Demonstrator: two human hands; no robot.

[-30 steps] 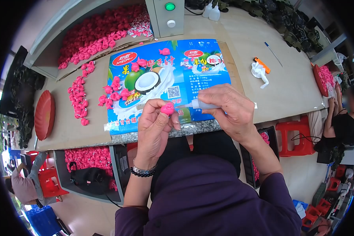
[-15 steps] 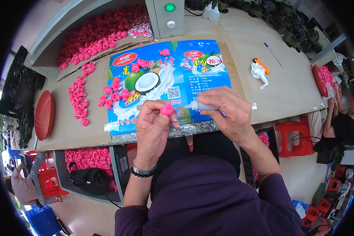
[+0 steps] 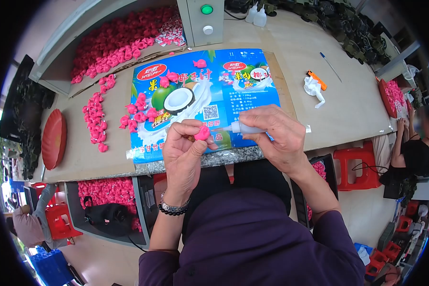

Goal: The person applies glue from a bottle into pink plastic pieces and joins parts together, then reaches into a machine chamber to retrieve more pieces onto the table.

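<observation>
- Red tray (image 3: 54,140): stands at the table's left end, outside the work area, presumably to leave the space before the hands free.
- Row of pink pieces (image 3: 95,120): lies on the table between tray and cardboard, likely kept narrow so that single pieces are easy to pick out.
- Blue printed cardboard (image 3: 229,101): lies flat under the work, probably to shield the table. A few loose pieces (image 3: 139,116) rest on its left half, within short reach of the left hand.
- Left hand (image 3: 181,148): thumb and fingers pinch one pink piece (image 3: 203,133) above the cardboard's near edge. The fingertip grip leaves the piece's right side exposed, apparently to give the nozzle access.
- Squeeze bottle (image 3: 247,127): held nearly level, thin nozzle pointing left at the pinched piece. Whether the tip touches it cannot be told. The level hold seems suited to fine aim.
- Right hand (image 3: 279,136): thumb and fingers grasp the bottle body from the right, a hold that would allow both steering and squeezing.
- White tissue (image 3: 313,86), orange object (image 3: 318,79) and pen (image 3: 331,66): lie well apart from the hands, to the right, likely set aside to avoid obstruction.
</observation>
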